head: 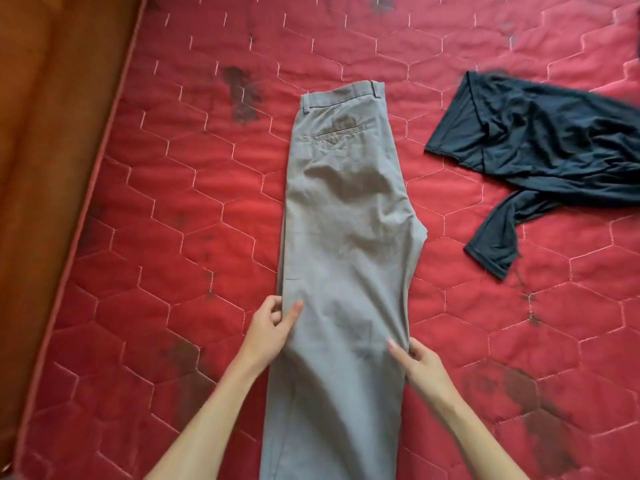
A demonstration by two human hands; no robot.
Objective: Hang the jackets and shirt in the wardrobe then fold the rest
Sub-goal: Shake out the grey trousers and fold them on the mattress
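So the grey trousers [346, 209] at the mattress [166, 209] centre are being pinched at both side edges by the left hand [273, 323] and right hand [420, 363]; pulled unevenly, the legs are probably getting skewed.

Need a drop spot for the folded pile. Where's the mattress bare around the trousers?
Widest: between grey trousers and the wooden frame, left. Also the band beyond the waistband, and the patch below the dark garment, right of the right hand. Crowded: the narrow gap between trousers and dark garment.
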